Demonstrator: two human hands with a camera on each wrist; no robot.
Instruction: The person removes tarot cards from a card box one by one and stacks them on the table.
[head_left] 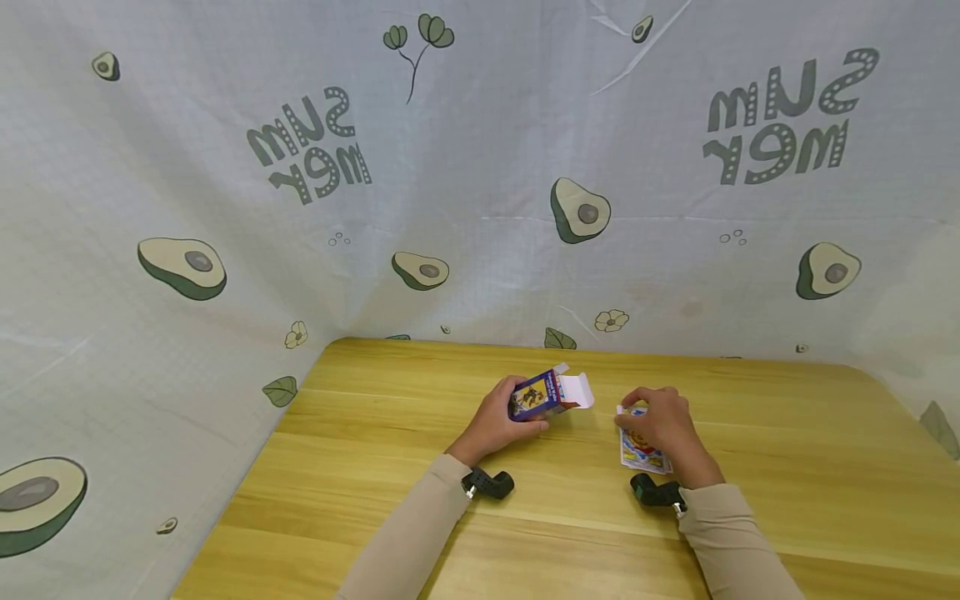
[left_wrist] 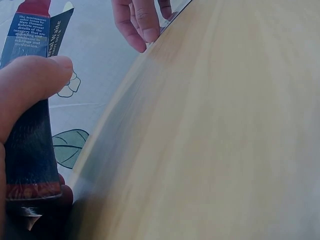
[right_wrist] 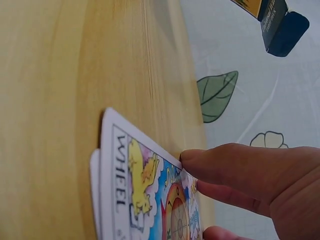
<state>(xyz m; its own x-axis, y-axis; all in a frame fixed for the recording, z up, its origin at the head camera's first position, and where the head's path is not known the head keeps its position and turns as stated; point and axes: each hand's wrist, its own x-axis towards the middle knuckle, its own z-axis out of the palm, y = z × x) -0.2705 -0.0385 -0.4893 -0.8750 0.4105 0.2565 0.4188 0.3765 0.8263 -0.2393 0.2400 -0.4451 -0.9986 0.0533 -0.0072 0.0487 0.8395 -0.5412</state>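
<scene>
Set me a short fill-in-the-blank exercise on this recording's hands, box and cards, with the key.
1. The left hand holds the dark-blue rectangular cardboard box, whose white-lined end flap is not closed but ____.
2. The right hand touches the colourful rectangular paper cards; in the right wrist view, capitals on the top one spell ____.
3. In the head view, the cards lie to the box's ____.
Missing words: open; WHEEL; right.

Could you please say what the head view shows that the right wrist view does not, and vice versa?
Only the head view shows the left hand and left sleeve. Only the right wrist view shows the word WHEEL legibly on the top card. Both share the right hand, the cards, the card box, the tabletop and the patterned cloth.
</scene>
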